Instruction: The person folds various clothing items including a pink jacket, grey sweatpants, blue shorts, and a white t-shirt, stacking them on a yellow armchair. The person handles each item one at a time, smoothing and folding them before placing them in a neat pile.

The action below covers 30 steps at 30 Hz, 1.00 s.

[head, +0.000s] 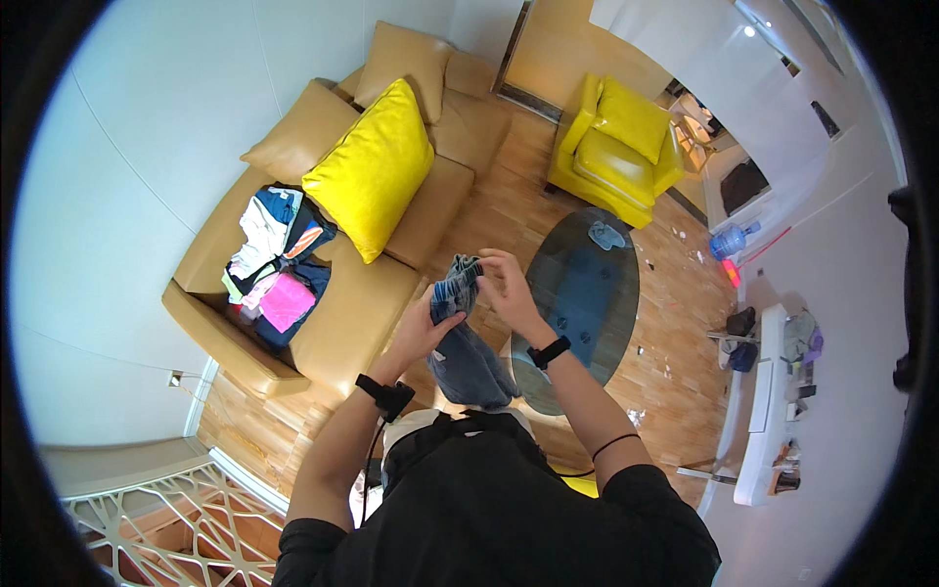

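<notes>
A blue-grey denim garment [473,367], probably jeans, hangs in front of my waist. Its upper end is bunched into a gathered, striped-looking band. My left hand [422,330] grips that bunched part from the left, the thumb lying across the cloth. On the other side, the fingertips and thumb of my right hand [506,286] hold the edge of the gathered end. The lower part of the garment dangles loose below my left hand. A pile of clothes [275,264], white, dark blue and pink, lies on the tan leather sofa [367,308] to the left.
A yellow cushion [378,169] leans on the sofa. An oval glass-topped table [587,308], with a light blue cloth [607,235] on it, stands at right. Beyond are a yellow armchair [616,161], a water bottle [728,241] and a white wall shelf [759,411]. Scraps litter the floor.
</notes>
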### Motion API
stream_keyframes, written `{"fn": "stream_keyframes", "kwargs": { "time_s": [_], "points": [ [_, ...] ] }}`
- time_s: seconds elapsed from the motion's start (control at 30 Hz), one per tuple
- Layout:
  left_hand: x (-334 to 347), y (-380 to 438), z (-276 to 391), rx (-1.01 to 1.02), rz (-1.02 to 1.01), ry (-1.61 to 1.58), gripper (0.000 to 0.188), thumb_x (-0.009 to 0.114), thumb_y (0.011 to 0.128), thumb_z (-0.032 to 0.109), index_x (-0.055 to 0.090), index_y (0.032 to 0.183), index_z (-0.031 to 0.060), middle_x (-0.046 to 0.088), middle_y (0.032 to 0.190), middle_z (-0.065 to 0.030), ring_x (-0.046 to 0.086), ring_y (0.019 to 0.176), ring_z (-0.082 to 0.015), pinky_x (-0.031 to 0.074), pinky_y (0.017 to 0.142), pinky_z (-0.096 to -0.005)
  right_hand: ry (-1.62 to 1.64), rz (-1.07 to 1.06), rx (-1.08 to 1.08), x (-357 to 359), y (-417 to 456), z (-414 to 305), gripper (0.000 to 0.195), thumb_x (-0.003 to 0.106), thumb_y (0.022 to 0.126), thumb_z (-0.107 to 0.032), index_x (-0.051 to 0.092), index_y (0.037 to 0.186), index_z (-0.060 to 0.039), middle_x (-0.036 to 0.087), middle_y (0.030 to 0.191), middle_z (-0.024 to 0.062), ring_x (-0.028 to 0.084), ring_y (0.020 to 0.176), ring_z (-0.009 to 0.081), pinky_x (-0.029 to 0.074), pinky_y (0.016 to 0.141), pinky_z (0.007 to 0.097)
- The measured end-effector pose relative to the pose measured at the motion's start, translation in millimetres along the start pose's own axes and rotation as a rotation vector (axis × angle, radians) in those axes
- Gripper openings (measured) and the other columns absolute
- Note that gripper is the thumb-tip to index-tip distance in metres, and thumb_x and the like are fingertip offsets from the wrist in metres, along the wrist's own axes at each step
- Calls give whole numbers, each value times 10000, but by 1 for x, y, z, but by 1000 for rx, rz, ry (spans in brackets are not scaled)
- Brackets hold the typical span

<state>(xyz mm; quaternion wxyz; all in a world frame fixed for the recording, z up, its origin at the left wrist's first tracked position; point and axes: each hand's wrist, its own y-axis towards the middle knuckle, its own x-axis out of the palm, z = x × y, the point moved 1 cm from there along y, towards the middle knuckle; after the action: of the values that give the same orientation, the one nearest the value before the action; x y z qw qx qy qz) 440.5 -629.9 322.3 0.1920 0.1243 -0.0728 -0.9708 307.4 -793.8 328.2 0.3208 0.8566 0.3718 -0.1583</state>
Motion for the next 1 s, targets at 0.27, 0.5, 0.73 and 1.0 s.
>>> {"fn": "stream_keyframes", "kwargs": {
  "time_s": [0.27, 0.5, 0.73, 1.0],
  "points": [
    [81, 10, 40, -4, -60, -181, 406, 695, 919, 131, 563, 1283, 11, 642, 1184, -64, 565, 1104, -140, 430, 994, -312, 685, -467, 506, -56, -63, 75, 489, 647, 965, -269, 483, 1380, -68, 563, 1305, 34, 514, 1184, 154, 411, 1010, 335],
    [81, -1, 25, -73, 366, -13, 416, 657, 944, 115, 479, 1311, 30, 580, 1175, -72, 540, 1089, -149, 429, 992, -321, 608, -360, 248, -72, -31, 47, 306, 674, 939, -235, 650, 1138, -5, 706, 1040, 41, 639, 922, 118, 509, 838, 298],
    [108, -13, 49, -57, 577, 77, 1012, 786, 842, 344, 120, 1527, 10, 262, 1464, -213, 337, 1334, -286, 341, 1099, -452, 585, -237, 170, -32, -1, -12, 339, 680, 909, -228, 618, 1107, 40, 715, 936, 135, 650, 851, 185, 515, 765, 359],
    [50, -9, 68, 69, 644, -368, 479, 613, 986, 161, 405, 1404, 54, 553, 1254, -25, 522, 1138, -113, 415, 1016, -292, 456, -528, -206, -11, 27, -40, 741, 771, 838, -319, 380, 1417, -70, 384, 1323, 200, 380, 1278, 319, 343, 1082, 437]
  ]
}}
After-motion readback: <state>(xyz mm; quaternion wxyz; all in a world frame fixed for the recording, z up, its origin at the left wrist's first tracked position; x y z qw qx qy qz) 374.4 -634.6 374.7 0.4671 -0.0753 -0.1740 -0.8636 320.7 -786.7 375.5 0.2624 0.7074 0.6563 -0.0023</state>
